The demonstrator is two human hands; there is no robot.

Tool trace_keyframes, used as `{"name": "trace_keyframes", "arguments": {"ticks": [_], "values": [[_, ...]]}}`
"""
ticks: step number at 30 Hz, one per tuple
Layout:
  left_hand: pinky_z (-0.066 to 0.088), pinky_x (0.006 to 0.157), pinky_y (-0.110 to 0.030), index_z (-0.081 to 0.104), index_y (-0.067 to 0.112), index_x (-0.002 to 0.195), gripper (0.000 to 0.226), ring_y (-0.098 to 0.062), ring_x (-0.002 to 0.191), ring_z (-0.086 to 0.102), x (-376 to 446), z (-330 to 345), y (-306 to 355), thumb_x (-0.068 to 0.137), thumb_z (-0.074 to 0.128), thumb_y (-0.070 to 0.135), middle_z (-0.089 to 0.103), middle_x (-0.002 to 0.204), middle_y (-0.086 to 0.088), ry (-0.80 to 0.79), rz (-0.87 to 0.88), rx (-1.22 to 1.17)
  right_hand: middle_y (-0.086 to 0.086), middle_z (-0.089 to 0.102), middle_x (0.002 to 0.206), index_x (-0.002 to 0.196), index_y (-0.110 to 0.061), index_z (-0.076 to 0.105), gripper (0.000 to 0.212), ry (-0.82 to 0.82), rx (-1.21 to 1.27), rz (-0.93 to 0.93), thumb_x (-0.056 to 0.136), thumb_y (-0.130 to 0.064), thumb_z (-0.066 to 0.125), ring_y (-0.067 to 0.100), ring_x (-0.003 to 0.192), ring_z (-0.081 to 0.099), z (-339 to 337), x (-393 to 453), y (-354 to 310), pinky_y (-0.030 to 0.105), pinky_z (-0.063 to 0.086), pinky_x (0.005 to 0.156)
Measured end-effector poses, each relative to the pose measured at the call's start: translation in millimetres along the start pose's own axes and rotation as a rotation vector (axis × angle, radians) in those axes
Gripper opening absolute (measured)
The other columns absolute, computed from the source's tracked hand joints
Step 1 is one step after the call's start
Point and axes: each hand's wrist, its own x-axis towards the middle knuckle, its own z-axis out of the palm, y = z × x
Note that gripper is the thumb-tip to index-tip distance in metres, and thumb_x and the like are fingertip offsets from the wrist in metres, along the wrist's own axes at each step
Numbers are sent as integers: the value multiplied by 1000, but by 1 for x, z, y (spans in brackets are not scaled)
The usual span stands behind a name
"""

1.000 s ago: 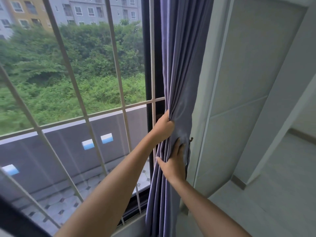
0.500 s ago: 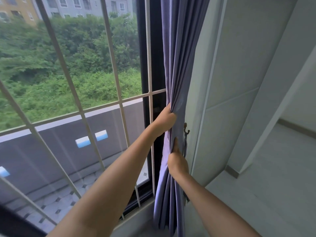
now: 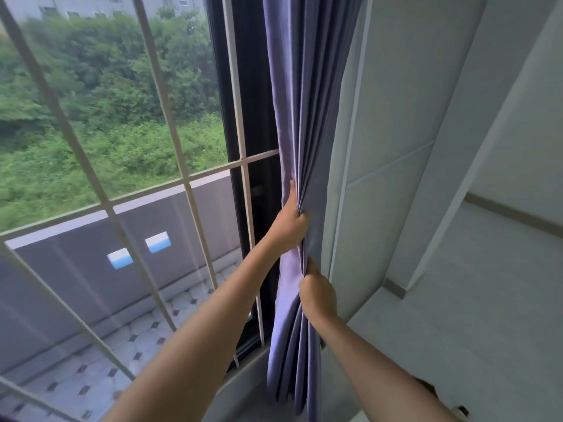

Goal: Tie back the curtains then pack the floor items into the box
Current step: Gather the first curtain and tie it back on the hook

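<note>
A purple curtain (image 3: 307, 95) hangs gathered in folds at the right end of the window, against the white wall. My left hand (image 3: 289, 223) grips the bunched folds from the window side at about mid height. Just below it, my right hand (image 3: 318, 295) grips the same bundle from the wall side, fingers curled into the cloth. The curtain's lower part (image 3: 292, 354) falls loose to the sill. No tie-back or hook shows; the cloth covers that stretch of wall. No box or floor items are in sight.
The window (image 3: 128, 141) with white bars (image 3: 170, 111) and a dark frame (image 3: 243, 117) fills the left. A white panelled wall (image 3: 390, 132) stands right of the curtain, with a pale floor (image 3: 475, 300) beyond. A dark object (image 3: 432, 388) peeks out by my right forearm.
Both hands have squeezed the curtain into a tighter bundle. A small hook seen on the wall half a second ago is now hidden behind the cloth. The view swung slightly left.
</note>
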Motion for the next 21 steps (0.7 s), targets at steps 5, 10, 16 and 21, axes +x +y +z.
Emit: {"name": "trace_keyframes", "arguments": {"ticks": [5, 10, 16, 21], "values": [[38, 48, -16, 11, 16, 152, 65, -13, 59, 44, 18, 15, -8, 92, 33, 5, 59, 84, -11, 69, -1, -9, 6, 68, 111, 145, -25, 33, 49, -17, 110, 56, 97, -17, 35, 28, 92, 66, 16, 5, 19, 37, 54, 79], [41, 56, -5, 4, 19, 153, 70, -3, 70, 51, 36, 26, -4, 91, 32, 3, 50, 135, -14, 134, 44, 17, 4, 63, 125, 151, -19, 20, 78, 129, 256, -56, 90, -52, 54, 23, 95, 68, 8, 26, 18, 34, 55, 74], [44, 62, -10, 19, 16, 151, 61, -9, 74, 50, 38, 35, 0, 93, 32, 2, 55, 101, 3, 243, 60, 3, 7, 48, 145, 147, -13, 36, 72, 213, 143, -325, 83, -8, 68, 21, 84, 71, 0, 54, 33, 31, 57, 57], [43, 84, -2, 28, 20, 147, 69, 11, 108, 52, 19, 42, -22, 90, 39, 57, 52, 127, 12, 210, 36, -70, 6, 41, 150, 150, -13, 27, 66, 119, 176, -471, 92, -11, 59, 21, 115, 61, -3, 59, 48, 33, 54, 86]]}}
